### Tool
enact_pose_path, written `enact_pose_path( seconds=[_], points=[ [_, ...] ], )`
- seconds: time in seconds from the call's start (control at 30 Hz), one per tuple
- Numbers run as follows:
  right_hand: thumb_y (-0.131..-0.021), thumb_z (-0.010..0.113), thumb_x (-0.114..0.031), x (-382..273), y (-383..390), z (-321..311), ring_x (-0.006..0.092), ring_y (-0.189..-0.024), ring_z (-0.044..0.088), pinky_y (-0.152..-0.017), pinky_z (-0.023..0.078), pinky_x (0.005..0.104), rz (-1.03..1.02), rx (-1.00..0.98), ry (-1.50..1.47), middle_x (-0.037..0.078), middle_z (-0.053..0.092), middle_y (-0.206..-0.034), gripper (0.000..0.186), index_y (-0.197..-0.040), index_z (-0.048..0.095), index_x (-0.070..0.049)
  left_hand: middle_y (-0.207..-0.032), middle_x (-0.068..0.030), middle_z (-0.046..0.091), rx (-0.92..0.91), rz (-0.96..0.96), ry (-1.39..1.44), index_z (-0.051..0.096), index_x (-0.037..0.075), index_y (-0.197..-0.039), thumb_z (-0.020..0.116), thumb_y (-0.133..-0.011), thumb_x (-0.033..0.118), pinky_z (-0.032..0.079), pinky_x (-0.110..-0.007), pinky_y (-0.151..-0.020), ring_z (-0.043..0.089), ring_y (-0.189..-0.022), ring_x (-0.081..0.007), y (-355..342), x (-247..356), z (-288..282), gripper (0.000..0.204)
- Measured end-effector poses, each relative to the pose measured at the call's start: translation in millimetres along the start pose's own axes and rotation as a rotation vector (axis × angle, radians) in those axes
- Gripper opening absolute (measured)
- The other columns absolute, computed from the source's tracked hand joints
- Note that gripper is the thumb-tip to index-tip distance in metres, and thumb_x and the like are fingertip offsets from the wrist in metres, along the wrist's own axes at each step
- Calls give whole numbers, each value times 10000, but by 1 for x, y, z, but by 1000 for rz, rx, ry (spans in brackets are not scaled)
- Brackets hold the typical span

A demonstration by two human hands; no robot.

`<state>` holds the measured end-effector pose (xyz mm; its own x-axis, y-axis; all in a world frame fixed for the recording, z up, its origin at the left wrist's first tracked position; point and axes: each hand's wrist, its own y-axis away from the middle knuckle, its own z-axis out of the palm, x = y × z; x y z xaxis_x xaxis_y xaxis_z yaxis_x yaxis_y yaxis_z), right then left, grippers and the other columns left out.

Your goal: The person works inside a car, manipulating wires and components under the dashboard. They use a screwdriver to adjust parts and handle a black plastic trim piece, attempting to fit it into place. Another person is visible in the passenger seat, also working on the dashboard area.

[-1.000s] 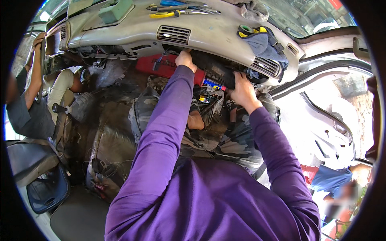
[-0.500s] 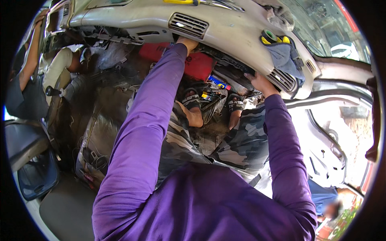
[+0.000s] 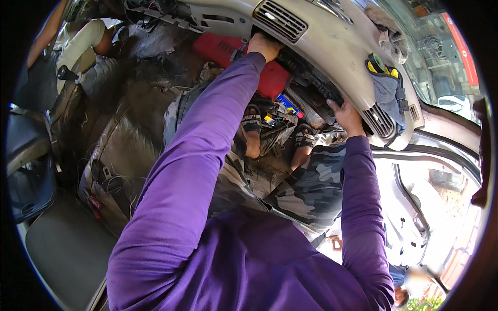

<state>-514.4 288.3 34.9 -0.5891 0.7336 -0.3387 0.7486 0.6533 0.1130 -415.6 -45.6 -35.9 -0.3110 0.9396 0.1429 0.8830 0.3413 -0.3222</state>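
Note:
My left hand (image 3: 263,45) reaches into the dashboard opening beneath the central air vent (image 3: 280,19), fingers partly hidden, closed on a long black plastic part (image 3: 311,78). My right hand (image 3: 347,116) grips that part's right end, thumb up, beside the right vent (image 3: 379,120). The part sits mostly inside the opening, under the beige dashboard (image 3: 340,46). Just below lie a red bag (image 3: 220,49) and a blue tube (image 3: 288,104) with a red end, near my sandalled feet (image 3: 303,137).
Another person's leg (image 3: 85,39) and arm are at left beside the gear lever (image 3: 67,72). A grey cloth pouch (image 3: 386,90) with yellow-handled items sits on the dashboard. Seats (image 3: 62,243) are at lower left, an open door (image 3: 415,217) and a partly visible person at right.
The black part has moved up into the dashboard opening in both hands, uncovering more of the red bag and my feet. The view has turned, so the dashboard now slants down toward the right.

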Motion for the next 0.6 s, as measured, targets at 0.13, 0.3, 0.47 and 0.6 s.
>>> enact_pose_path(
  seconds=[0.13, 0.3, 0.47, 0.6],
  points=[
    [-864, 742, -391, -2, -3, 9, 421, -1308, 499, -1096, 383, 465, -182, 87, 94, 257, 557, -1379, 676, -1428, 516, -95, -1186, -123, 711, 40, -268, 237, 745, 157, -1123, 593, -908, 332, 540, -430, -933, 678, -1090, -329, 16, 15, -18, 317],
    [-865, 738, -354, 16, -5, 16, 431, -1348, 454, -1128, 354, 485, -273, 185, 185, 230, 517, -1435, 662, -1438, 512, -113, -1052, -162, 733, -69, -153, 27, 763, 108, -1029, 649, -861, 360, 534, -476, -935, 671, -1084, -353, 34, 64, -83, 324],
    [-864, 738, -349, 3, -4, 19, 430, -1340, 461, -1121, 369, 488, -228, 189, 160, 230, 514, -1433, 663, -1436, 501, -108, -1158, -135, 718, -177, 176, 69, 625, 276, -1358, 598, -903, 261, 513, -480, -985, 681, -1082, -330, 44, 74, -67, 456],
    [-837, 759, -325, -4, -4, 18, 442, -1364, 434, -1133, 361, 488, -151, 157, 214, 244, 487, -1464, 740, -1473, 452, -102, -1120, -106, 731, -82, 220, -1, 591, 338, -1381, 579, -953, 287, 555, -473, -912, 715, -998, -306, 41, 65, -50, 431]
  ],
)
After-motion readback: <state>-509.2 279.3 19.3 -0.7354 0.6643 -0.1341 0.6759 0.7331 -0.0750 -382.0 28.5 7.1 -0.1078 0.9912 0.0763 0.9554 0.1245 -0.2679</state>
